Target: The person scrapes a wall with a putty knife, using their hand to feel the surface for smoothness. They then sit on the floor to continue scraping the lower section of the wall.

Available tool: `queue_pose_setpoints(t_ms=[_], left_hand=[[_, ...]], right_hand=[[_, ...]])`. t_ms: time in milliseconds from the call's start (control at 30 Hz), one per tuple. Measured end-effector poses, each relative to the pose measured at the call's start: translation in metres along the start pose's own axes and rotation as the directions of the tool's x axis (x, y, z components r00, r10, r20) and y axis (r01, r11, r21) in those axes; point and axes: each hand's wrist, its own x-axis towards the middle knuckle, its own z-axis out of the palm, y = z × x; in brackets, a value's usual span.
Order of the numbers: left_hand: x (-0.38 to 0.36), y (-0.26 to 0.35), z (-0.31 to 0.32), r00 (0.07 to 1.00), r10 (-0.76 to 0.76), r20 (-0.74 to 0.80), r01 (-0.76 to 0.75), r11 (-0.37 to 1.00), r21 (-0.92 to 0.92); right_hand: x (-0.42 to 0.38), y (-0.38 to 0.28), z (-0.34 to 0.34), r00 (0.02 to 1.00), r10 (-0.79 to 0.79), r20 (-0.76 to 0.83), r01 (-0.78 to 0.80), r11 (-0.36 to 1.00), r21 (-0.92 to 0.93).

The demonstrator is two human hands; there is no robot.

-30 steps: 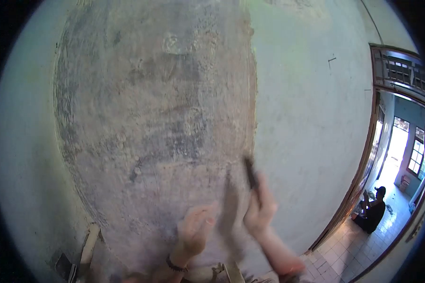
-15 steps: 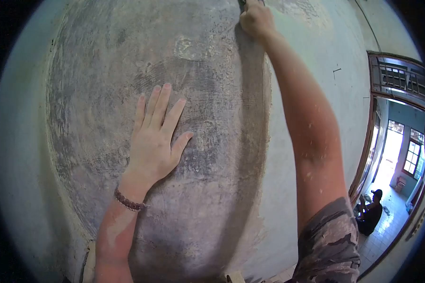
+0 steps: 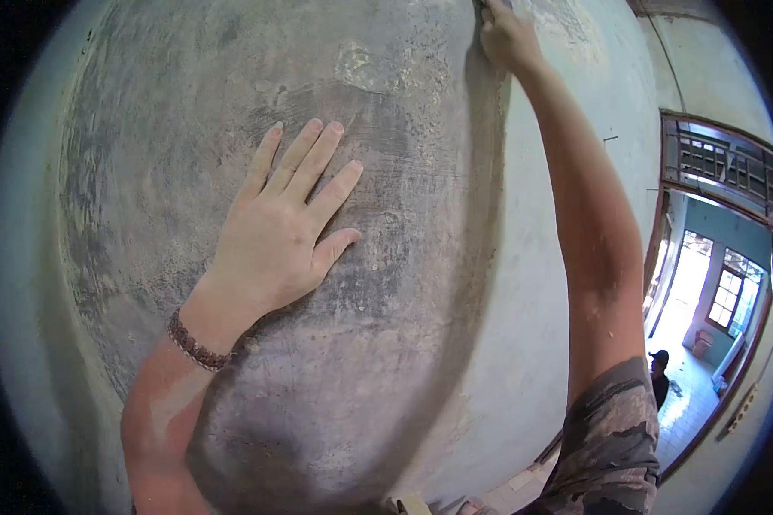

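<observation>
A rough patch of bare grey plaster (image 3: 404, 283) covers the middle of the wall. My left hand (image 3: 270, 240) lies flat on it, fingers spread, with a braided bracelet round the wrist. High up, my right hand (image 3: 508, 39) reaches to the right border of the bare patch, its fingers closed. A small dark part of some object shows at its fingers by the top edge of the view; I cannot tell what it is. The right arm's shadow falls down the plaster.
Pale green painted wall (image 3: 541, 283) flanks the patch. At right, a doorway (image 3: 661, 249) opens to a tiled room, where a person (image 3: 660, 378) in a dark cap is partly hidden by my sleeve. A bent wire or nail (image 3: 610, 139) sticks out of the wall.
The view has shifted, and both hands now appear higher. My left hand tilts more to the right, still flat on the wall. My right hand stays closed near the top edge.
</observation>
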Motion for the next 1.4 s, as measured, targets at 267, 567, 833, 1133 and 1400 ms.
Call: queue_pose_setpoints(t_ms=[267,567,833,1133,1400], left_hand=[[0.005,-0.008,-0.003,0.998,0.044,0.037,-0.044,0.999,0.018],[0.006,-0.016,-0.009,0.997,0.079,0.005,-0.079,0.997,0.01],[0.003,-0.022,-0.007,0.992,0.122,-0.013,-0.123,0.992,-0.034],[0.004,-0.025,-0.003,0.988,0.15,-0.041,-0.151,0.988,-0.024],[0.001,-0.028,-0.003,0.987,0.156,-0.04,-0.156,0.988,-0.015]], right_hand=[[0.013,0.002,0.007,0.954,-0.241,-0.178,0.251,0.967,0.036],[-0.029,0.003,0.017,0.929,-0.249,-0.274,0.303,0.936,0.179],[-0.036,0.013,0.03,0.852,-0.365,-0.375,0.401,0.916,0.018],[0.049,0.026,0.028,0.935,-0.232,-0.27,0.303,0.916,0.263],[0.024,0.019,0.025,0.902,-0.25,-0.353,0.338,0.917,0.214]])
